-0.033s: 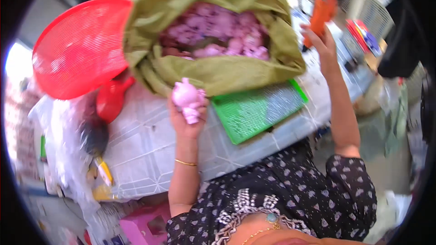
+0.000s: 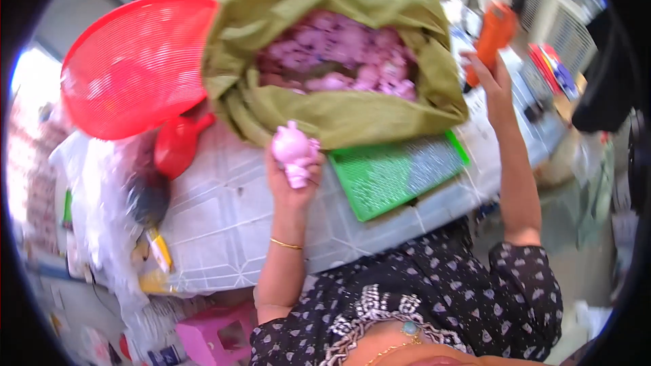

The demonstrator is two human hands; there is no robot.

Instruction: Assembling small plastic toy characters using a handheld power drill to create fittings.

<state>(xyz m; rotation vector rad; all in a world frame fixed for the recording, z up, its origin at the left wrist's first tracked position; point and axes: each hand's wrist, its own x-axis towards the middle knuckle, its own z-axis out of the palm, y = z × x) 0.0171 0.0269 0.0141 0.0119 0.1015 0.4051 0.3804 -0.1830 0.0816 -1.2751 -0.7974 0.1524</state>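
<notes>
A small pink plastic figurine [image 2: 293, 152] with a rounded head is in my left hand [image 2: 295, 186], its fingers closed around the body. That hand is just below the mouth of an olive-green sack [image 2: 271, 118], which holds many similar pink figurines [image 2: 332, 41]. Farther to the right, my right hand [image 2: 495, 91] has its fingers around an orange handheld tool [image 2: 496, 30] with a dark tip. Its exact kind is blurred. A green tray [image 2: 373, 186] with a textured surface lies partly under the sack's front edge, between my hands.
A red mesh basket [image 2: 135, 68] leans at the left of the sack, with a red plastic object [image 2: 178, 149] below it. Clear plastic wrapping [image 2: 95, 183] hangs over the table's left side, near a yellow-and-white tube [image 2: 159, 251]. A pink box [image 2: 210, 339] stands below the table.
The whole view has shifted slightly, so everything appears a little to the right and lower. My hands keep the same hold on the figurine and the orange tool.
</notes>
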